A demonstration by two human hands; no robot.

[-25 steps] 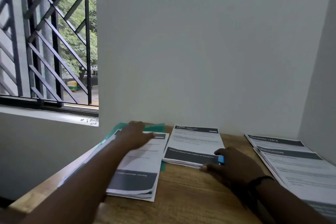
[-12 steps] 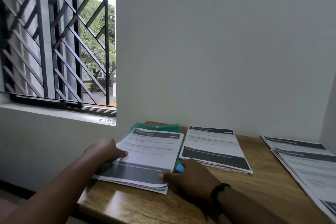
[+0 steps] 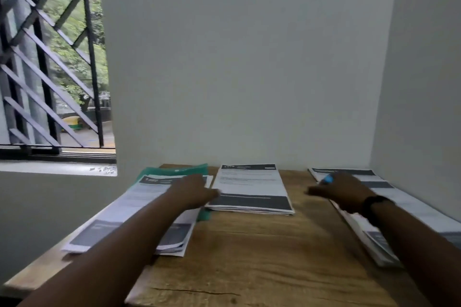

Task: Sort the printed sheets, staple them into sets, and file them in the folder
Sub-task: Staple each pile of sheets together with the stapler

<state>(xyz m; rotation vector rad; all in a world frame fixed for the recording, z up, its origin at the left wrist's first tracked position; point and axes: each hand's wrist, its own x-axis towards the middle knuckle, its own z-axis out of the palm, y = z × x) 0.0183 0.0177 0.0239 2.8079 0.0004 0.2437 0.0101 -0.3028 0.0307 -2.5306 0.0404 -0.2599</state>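
The person is wearing no sleeves on either forearm, and is wearing a plain black band (image 3: 374, 203) wrapped snugly around the wrist just behind the right hand (image 3: 344, 190).

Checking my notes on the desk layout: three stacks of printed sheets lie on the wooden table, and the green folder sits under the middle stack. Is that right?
Not quite. The head view shows the green folder under the left stack, not the middle stack. The three stacks on the wooden table are right.
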